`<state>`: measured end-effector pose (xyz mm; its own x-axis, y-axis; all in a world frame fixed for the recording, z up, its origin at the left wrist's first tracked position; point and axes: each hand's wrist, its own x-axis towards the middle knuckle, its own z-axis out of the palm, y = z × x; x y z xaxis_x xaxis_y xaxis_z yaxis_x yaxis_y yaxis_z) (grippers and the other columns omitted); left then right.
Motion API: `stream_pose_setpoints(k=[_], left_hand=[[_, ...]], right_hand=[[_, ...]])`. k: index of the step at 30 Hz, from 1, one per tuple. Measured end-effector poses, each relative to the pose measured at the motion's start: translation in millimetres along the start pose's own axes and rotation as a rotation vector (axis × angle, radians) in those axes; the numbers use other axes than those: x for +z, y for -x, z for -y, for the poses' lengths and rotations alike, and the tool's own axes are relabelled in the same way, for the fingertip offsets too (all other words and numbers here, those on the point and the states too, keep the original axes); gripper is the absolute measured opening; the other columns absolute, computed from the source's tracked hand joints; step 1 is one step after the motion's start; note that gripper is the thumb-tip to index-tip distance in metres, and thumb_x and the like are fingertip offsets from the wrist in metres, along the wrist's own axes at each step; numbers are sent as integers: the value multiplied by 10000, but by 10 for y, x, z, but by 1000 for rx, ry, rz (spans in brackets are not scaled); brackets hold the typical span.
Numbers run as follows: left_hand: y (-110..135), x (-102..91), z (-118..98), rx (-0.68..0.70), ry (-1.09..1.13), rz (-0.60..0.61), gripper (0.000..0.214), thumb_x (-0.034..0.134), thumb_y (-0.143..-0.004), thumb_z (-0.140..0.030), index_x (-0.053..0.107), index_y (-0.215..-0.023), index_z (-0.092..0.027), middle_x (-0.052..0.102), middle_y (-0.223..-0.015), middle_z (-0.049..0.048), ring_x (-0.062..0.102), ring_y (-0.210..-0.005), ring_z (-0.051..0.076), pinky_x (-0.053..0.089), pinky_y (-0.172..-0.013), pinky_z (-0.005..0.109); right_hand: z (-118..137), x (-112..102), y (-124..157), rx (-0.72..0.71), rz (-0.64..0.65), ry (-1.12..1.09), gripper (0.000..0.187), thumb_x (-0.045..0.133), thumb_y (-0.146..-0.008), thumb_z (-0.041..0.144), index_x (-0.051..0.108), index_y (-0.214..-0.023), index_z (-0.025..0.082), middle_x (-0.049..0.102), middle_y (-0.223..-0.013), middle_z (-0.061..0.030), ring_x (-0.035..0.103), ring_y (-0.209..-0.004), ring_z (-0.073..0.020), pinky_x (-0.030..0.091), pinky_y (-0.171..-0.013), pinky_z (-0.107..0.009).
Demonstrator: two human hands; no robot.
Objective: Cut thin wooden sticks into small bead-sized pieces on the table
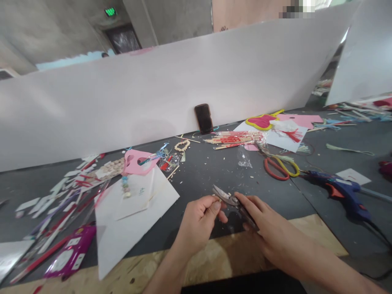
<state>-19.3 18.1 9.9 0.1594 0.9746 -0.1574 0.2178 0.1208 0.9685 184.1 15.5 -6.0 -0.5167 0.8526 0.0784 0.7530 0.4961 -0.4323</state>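
My right hand is wrapped round the handles of a pair of metal cutting pliers, whose jaws point up and left over the dark table. My left hand is closed in a pinch right at the jaws, thumb against forefinger; what it pinches is too small to make out. Both hands hover above the table's near edge, over a plywood strip.
White sheets and a pink cut-out lie to the left. Red-and-yellow scissors, a blue glue gun, a bundle of sticks and a phone leaning on the white partition are further back. A purple packet lies near left.
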Motion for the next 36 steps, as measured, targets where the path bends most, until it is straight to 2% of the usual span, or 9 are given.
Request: stream_pose_setpoints(k=[8,14,24,27,32,36], left_hand=[[-21,0,19,23,-8,-5,313,447,-919,-367,659,-903,-137,644,-646,26,349,-419,56,251,-410,187],[-23,9,27,35,-13,-8,312,446,-922,-368,658,-903,-139,641,-644,25,343,-422,55,246,-409,184],[-24,13,17,65,-30,-2,284,450,-924,-342,645,-878,-141,620,-625,7,346,-429,54,255,-419,183],[-22,15,15,67,-20,-8,279,453,-924,-345,640,-883,-142,616,-622,7,349,-430,55,255,-419,182],[-10,23,-16,20,82,35,295,430,-928,-368,614,-901,-138,623,-639,21,325,-405,45,227,-401,180],[-14,26,-34,-28,171,94,320,433,-919,-406,589,-897,-127,627,-628,32,290,-361,31,189,-374,182]], right_hand=[[21,-153,-44,-2,123,-115,546,382,-898,198,284,-1433,153,456,-1381,-139,465,-1239,-206,419,-1014,-373],[55,-289,-81,25,227,-142,553,381,-901,251,310,-1432,113,407,-1434,-150,400,-1300,-246,378,-1048,-420],[21,-381,-112,3,309,-205,578,405,-894,267,294,-1443,123,415,-1429,-149,407,-1297,-249,364,-1057,-428],[-4,-319,-102,-12,266,-191,572,414,-888,242,302,-1441,148,434,-1414,-145,423,-1284,-250,383,-1043,-426],[-4,-156,-71,-19,72,-121,592,403,-865,163,272,-1443,167,440,-1388,-139,447,-1248,-222,430,-1003,-394],[-12,-107,-46,-12,33,-58,598,393,-852,140,272,-1437,167,437,-1380,-143,451,-1229,-234,456,-969,-406]])
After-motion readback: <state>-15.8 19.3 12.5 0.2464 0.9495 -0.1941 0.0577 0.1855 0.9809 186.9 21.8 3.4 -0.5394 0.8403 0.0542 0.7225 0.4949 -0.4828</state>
